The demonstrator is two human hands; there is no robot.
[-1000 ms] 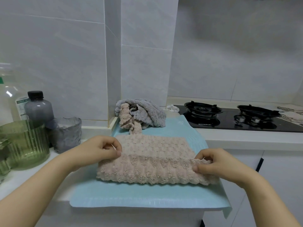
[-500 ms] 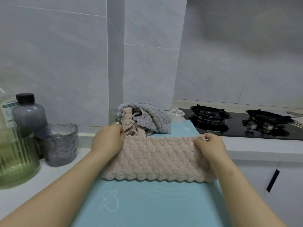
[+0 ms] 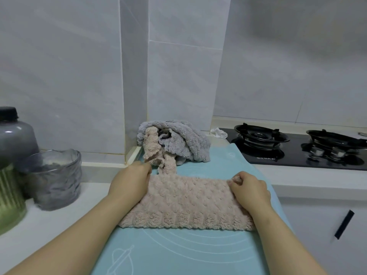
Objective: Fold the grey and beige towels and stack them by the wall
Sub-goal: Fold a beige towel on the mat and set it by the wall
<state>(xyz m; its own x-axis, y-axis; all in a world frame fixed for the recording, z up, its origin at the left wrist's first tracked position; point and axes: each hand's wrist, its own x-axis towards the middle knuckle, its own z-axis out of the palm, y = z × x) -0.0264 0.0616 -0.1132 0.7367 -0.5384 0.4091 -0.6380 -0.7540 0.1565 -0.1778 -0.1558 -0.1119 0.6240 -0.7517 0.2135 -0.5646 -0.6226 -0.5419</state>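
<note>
1. Both hands are working the far edge of the beige towel [image 3: 184, 205]: my left hand [image 3: 131, 183] is lying over its far left corner, fingers curling down and gripping it.
2. My right hand [image 3: 250, 189] is pinching the far right corner, with a small tuft bunching between thumb and fingers.
3. That beige towel is lying folded into a wide band across the blue mat [image 3: 178, 253], with my forearms passing over its two ends.
4. Beyond it, the grey towel [image 3: 186, 141] is sitting crumpled on the mat's far end, against the wall [image 3: 178, 76].
5. Some beige cloth [image 3: 152, 145] is tangling in the heap's left side and trailing down to the folded band. I cannot tell whether they are one piece.
6. A grey glass cup [image 3: 57, 179], a dark-capped bottle [image 3: 15, 135] and a green ribbed glass [image 3: 10, 195] are standing on the counter to my left.
7. Off to my right, a black gas stove [image 3: 297, 149] is sitting by the wall, with a white scrap [image 3: 219, 132] lying at its near corner.
</note>
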